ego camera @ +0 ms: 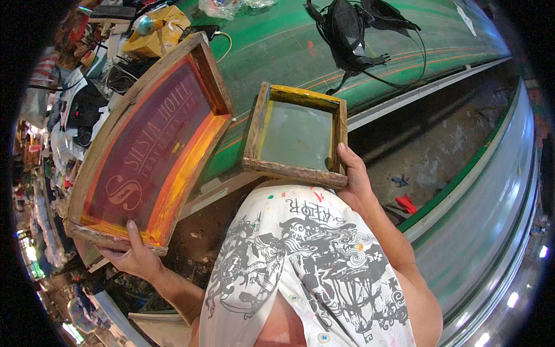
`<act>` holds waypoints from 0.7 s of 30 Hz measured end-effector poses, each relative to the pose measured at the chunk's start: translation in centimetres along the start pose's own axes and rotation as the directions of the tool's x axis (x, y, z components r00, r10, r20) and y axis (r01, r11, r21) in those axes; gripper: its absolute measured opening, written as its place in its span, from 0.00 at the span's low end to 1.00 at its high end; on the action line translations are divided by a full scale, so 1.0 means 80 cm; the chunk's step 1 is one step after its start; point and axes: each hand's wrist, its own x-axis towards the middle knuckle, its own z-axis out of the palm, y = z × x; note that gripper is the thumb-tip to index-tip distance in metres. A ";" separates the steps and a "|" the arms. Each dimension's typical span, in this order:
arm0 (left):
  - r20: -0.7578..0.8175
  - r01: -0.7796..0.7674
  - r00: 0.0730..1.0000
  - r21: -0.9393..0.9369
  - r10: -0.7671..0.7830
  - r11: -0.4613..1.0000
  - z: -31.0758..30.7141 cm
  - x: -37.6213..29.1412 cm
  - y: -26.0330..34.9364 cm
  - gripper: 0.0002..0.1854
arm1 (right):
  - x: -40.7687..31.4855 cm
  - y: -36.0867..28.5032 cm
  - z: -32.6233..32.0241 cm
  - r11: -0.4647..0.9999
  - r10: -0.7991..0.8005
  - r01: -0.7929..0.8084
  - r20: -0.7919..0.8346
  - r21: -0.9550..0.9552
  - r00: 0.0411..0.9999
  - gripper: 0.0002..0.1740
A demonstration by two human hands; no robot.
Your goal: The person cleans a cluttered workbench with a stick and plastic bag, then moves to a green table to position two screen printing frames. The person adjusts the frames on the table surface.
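Note:
In my left hand (138, 256) is the near end of a large wooden screen-printing frame (147, 143), tilted, its thumb over the rim. Its dark purple mesh bears lettering and a swirling emblem, edged in orange and yellow. My right hand (357, 171) grips the near right corner of a smaller wooden screen-printing frame (297, 134). This one has pale grey-green mesh and yellow paint along its far inner side. Both frames are held over the near edge of a long green table (269, 47). Fingers under the frames are hidden.
A black strapped bag or harness (347, 39) lies at the table's far side. Clutter crowds the left, with a yellow taped package (156, 34) and a phone (204, 31) on a cable. Another long table (472, 243) runs along the right. A red scrap (406, 204) lies on the floor.

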 end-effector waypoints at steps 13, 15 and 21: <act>-0.015 -0.014 1.000 0.111 0.015 0.994 0.000 -0.004 0.012 0.46 | 0.006 -0.006 0.002 0.997 -0.012 0.011 -0.022 -0.080 1.000 0.20; -0.005 -0.020 1.000 0.122 0.021 0.992 0.000 -0.003 0.012 0.46 | 0.008 -0.005 -0.001 0.996 -0.013 0.012 -0.014 -0.083 1.000 0.20; 0.006 -0.030 1.000 0.122 0.029 0.992 -0.001 -0.001 0.008 0.46 | -0.002 -0.012 0.016 0.998 0.012 -0.014 -0.031 -0.057 0.999 0.20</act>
